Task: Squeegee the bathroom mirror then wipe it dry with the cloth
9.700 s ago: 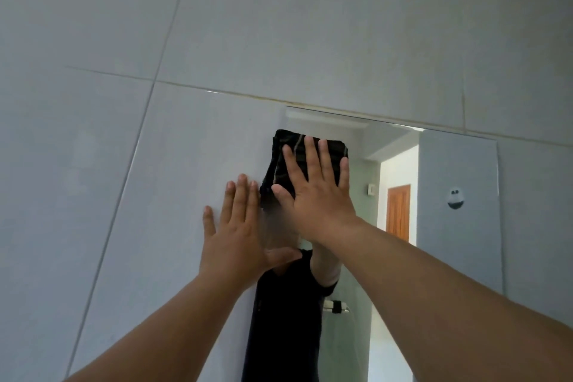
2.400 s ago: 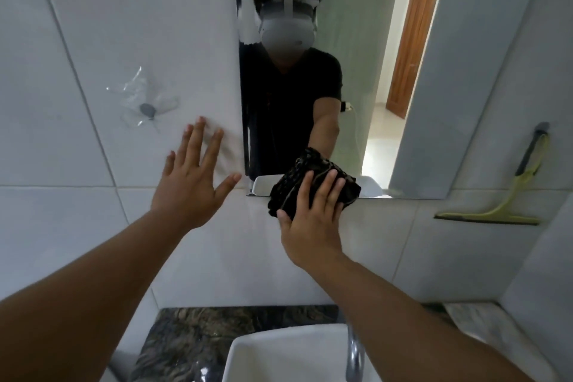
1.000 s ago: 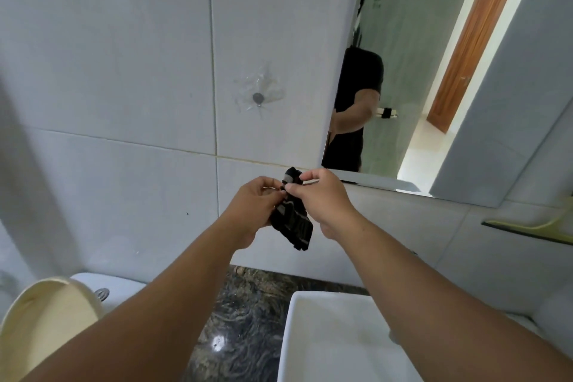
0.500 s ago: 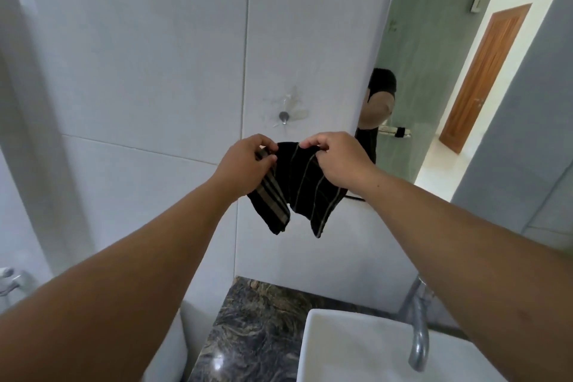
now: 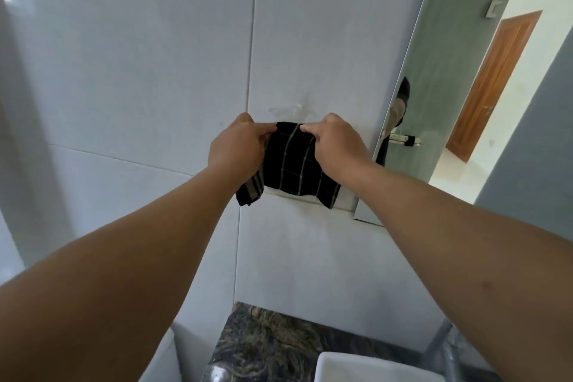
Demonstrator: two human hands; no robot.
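A black cloth with thin pale stripes hangs spread out in front of the tiled wall. My left hand pinches its upper left corner and my right hand pinches its upper right corner. Just above the cloth's top edge a clear adhesive wall hook sticks to the tile. The mirror fills the right side, its left edge just right of my right hand. The squeegee is out of view.
White wall tiles cover the left and centre. Below lie a dark marble countertop, the corner of a white basin and a chrome tap. The mirror reflects a wooden door.
The cloth came off the mirror and both hands took its top corners. Since half a second ago they have spread it wider and raised it up to the wall hook.
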